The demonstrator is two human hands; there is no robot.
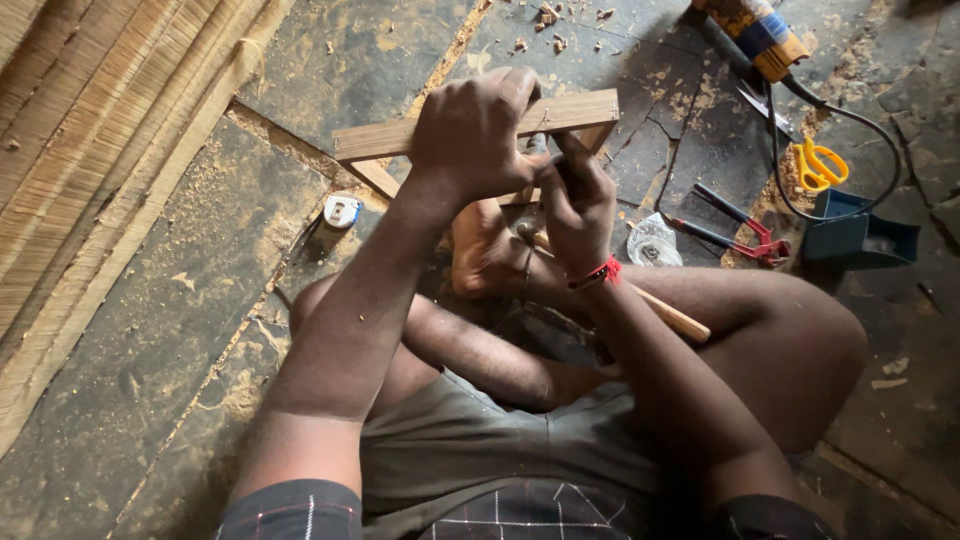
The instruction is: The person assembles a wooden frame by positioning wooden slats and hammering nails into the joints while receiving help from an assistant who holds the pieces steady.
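1. Left hand [470, 130] clamped over wooden frame [400, 140], propped on the floor against a bare foot [485, 255].
2. Right hand [575, 200] closed on a small tool below the frame's top rail.
3. Best kept braced, strokes short.

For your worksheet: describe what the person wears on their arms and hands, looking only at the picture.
Both arms are bare from short dark sleeves with thin pale check lines, seen on the left sleeve. The right hand has a red thread band tied round its wrist. The left hand wears nothing: no gloves, rings or watch show.
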